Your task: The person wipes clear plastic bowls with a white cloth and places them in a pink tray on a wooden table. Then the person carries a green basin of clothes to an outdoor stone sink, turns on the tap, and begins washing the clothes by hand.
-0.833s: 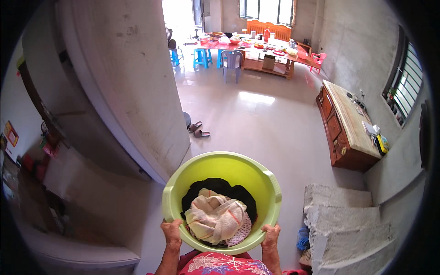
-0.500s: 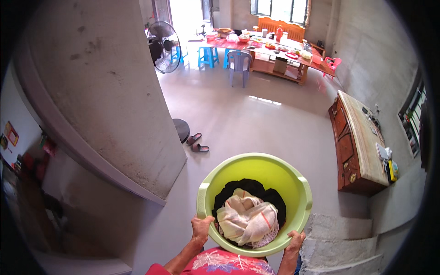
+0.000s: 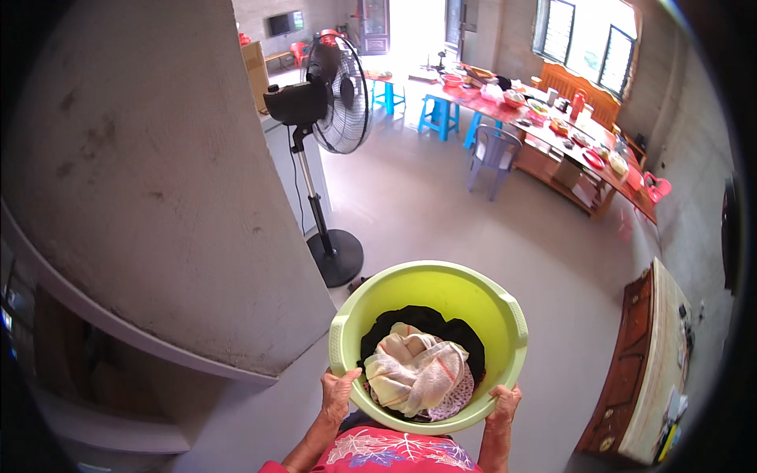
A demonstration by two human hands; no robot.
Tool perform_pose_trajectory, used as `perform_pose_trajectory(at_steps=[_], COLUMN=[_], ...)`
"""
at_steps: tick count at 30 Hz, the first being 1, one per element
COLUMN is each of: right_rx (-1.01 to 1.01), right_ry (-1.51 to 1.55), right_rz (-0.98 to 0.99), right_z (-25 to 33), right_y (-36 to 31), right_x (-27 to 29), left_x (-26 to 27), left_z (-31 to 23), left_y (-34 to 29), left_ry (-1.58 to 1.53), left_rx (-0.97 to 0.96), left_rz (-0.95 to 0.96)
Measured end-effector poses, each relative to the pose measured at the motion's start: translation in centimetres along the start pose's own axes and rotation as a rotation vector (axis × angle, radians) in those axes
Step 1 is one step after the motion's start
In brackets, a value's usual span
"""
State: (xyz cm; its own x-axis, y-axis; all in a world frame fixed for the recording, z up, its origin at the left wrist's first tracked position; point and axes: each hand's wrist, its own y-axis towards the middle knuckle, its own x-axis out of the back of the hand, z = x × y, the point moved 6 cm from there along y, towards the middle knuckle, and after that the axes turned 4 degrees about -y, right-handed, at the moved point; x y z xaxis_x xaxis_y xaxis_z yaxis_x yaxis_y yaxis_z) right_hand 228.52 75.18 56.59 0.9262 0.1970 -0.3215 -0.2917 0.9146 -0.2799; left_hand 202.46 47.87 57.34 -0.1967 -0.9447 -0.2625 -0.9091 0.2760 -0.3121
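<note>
A large lime-green plastic basin (image 3: 441,282) is carried in front of my body, close to my red patterned top. My left hand (image 3: 339,394) is closed on its near-left rim, thumb over the edge. On the near-right rim, my right hand (image 3: 503,400) grips in the same way. Inside lies a bundled whitish cloth (image 3: 418,370) with orange and pale stripes. Beneath and behind it is black fabric (image 3: 465,335), and a pinkish patterned piece (image 3: 453,402) shows at the cloth's right.
A grey plaster wall (image 3: 173,197) ends close on my left. Beyond its corner stands a black pedestal fan (image 3: 335,256). Farther off are a grey-blue chair (image 3: 495,150), blue stools (image 3: 438,117) and a long cluttered table (image 3: 536,102). A wooden cabinet (image 3: 631,347) lines the right wall.
I have moved forward and turned left with the basin. The whole fan now shows; the slippers are mostly hidden and the steps at right have left view. Both hands keep their hold.
</note>
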Motion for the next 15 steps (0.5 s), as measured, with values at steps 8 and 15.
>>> perform_pose_trajectory(at_steps=[8,15], right_rx=[0.038,0.003], right_ry=[-0.045,-0.179], right_rz=[0.044,0.083], right_z=[5.6,11.1], right_y=[16.3,24.0], right_x=[-11.3,-20.3], left_x=[-10.3,-14.6], left_z=[-4.3,-13.3], left_y=[13.1,18.6], left_ry=[-0.112,-0.056], left_rx=[0.16,0.357], left_rz=[0.069,0.229])
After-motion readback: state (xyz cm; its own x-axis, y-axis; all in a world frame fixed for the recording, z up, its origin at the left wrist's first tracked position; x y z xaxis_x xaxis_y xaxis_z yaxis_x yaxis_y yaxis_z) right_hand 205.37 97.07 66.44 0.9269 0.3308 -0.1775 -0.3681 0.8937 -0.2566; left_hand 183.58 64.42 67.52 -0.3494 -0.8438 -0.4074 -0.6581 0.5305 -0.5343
